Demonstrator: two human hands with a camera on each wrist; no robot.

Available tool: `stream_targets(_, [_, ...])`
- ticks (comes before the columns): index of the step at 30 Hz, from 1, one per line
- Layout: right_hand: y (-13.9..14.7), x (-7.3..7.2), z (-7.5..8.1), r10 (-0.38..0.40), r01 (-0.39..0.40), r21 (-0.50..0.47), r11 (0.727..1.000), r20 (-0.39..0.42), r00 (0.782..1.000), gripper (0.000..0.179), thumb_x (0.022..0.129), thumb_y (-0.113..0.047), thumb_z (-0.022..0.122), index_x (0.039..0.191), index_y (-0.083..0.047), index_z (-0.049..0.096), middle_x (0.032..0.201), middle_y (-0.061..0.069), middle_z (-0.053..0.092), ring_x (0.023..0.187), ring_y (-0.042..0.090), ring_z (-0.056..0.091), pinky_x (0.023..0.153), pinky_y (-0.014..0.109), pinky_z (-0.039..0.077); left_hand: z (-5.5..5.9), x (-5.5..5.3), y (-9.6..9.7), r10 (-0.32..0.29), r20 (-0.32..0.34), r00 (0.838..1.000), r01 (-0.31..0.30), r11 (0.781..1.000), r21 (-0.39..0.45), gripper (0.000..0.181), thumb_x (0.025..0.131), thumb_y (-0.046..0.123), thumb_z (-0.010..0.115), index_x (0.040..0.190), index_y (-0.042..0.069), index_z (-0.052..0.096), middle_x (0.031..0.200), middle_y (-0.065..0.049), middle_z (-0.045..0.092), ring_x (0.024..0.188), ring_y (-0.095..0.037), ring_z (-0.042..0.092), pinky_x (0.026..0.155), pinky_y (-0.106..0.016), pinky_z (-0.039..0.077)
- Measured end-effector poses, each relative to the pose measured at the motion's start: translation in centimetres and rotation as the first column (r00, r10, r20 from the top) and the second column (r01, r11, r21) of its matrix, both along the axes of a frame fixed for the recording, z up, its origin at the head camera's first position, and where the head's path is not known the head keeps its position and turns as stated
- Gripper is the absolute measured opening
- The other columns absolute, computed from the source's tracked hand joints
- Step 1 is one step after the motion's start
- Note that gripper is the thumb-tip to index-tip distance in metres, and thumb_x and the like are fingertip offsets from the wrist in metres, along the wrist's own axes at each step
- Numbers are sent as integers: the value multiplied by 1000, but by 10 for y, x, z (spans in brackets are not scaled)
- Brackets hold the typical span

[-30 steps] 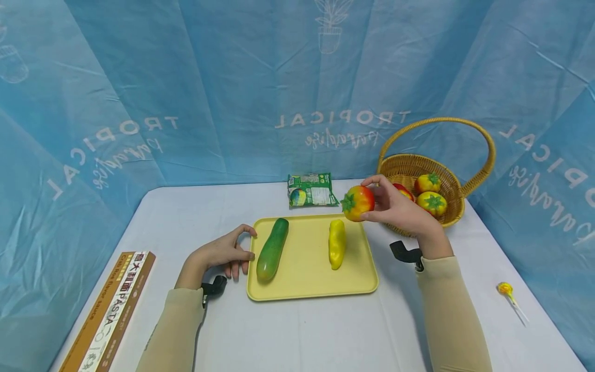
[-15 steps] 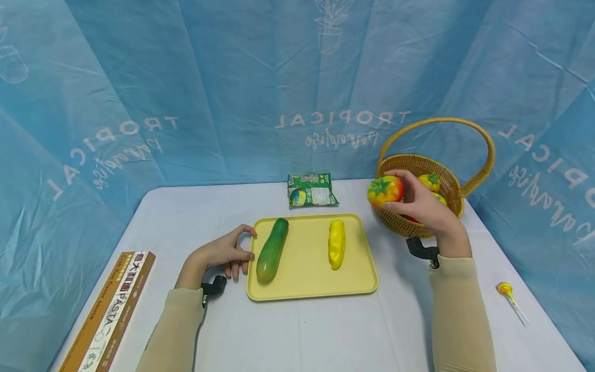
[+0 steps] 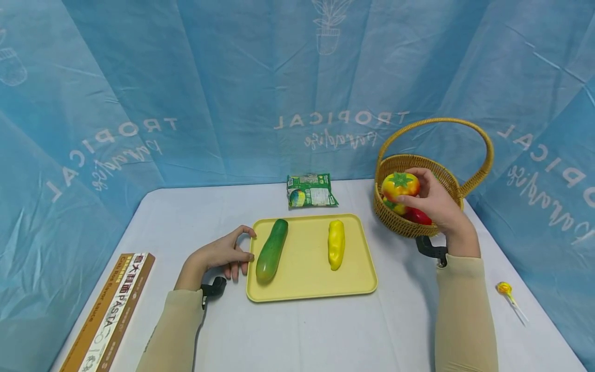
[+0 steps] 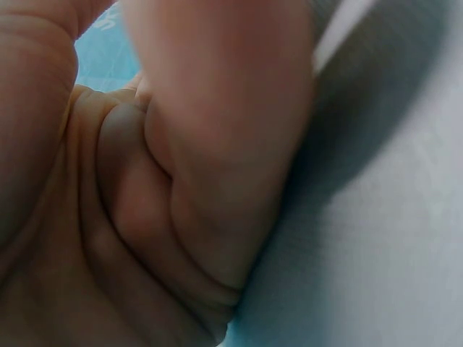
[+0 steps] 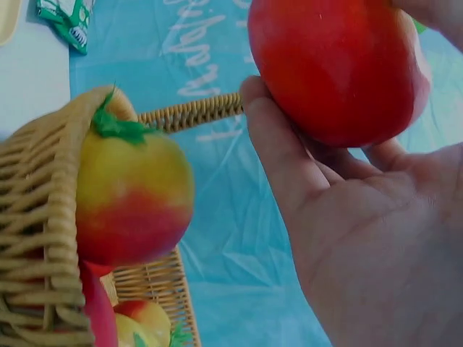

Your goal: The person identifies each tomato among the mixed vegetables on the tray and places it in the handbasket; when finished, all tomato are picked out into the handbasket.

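Observation:
My right hand point(image 3: 439, 201) grips a red-and-yellow tomato point(image 3: 401, 186) with a green leafy top, thumb and fingers around its side. It is over the wicker basket point(image 3: 392, 222); the right wrist view shows the held tomato's red underside point(image 5: 336, 72). Below it, another tomato point(image 5: 134, 199) and a dark red rounded item point(image 3: 418, 216) lie in the basket. My left hand point(image 3: 220, 253) rests at the left edge of the yellow tray point(image 3: 304, 281), thumb and index finger apart and touching its rim. On the tray lie a green cucumber-like vegetable point(image 3: 272, 250) and a yellow pepper-like vegetable point(image 3: 337, 245).
A green snack packet point(image 3: 311, 190) lies behind the tray. Along the left table edge is a long pasta box point(image 3: 109, 315). A yellow lollipop point(image 3: 505, 290) lies at the right. The basket's tall arched handle point(image 3: 437, 122) rises behind my right hand. Blue curtain surrounds the table.
My right hand has carried the tomato rightward from above the tray's back right corner to over the basket. My left hand has stayed at the tray edge.

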State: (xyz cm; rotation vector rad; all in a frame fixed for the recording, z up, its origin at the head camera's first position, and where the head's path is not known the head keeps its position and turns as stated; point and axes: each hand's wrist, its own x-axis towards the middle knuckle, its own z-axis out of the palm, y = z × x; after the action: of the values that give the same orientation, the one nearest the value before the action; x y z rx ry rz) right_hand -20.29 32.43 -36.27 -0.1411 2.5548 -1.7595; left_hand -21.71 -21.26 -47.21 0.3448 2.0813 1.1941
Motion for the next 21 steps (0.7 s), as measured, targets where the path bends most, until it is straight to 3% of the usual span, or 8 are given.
stream_targets(5, [5,-2,-3,-122,122,-14,992,15,992,79,97,-28,79,157,-21,28,156,5,41,127,15,51,92,8,52,0,0,0,-3,-4,1000,3,1000,1,61,100,19,69,148,20,32,75,-12,77,47,-17,67,46,-28,54])
stream_targets(10, [12,-7,-13,-181,181,6,983,12,983,85,98,-37,77,163,-24,25,164,11,35,135,20,47,97,12,52,1,1,1,-3,6,1000,3,1000,3,63,100,20,69,149,20,31,75,-11,77,47,-16,67,47,-27,55])
stream_targets(17, [23,-16,-31,-297,297,-2,955,6,955,80,99,-41,74,162,-23,27,162,10,36,139,23,43,122,41,45,2,2,1,0,-2,1000,0,1000,1,62,100,20,69,149,20,32,75,-12,77,47,-17,68,47,-28,55])
stream_targets(21, [26,-18,-37,-337,337,-4,942,21,941,82,99,-44,75,161,-22,26,163,11,34,141,25,42,126,47,41,3,2,1,-2,0,1000,2,1000,-2,62,100,20,69,149,20,31,75,-11,76,47,-17,67,47,-28,55])
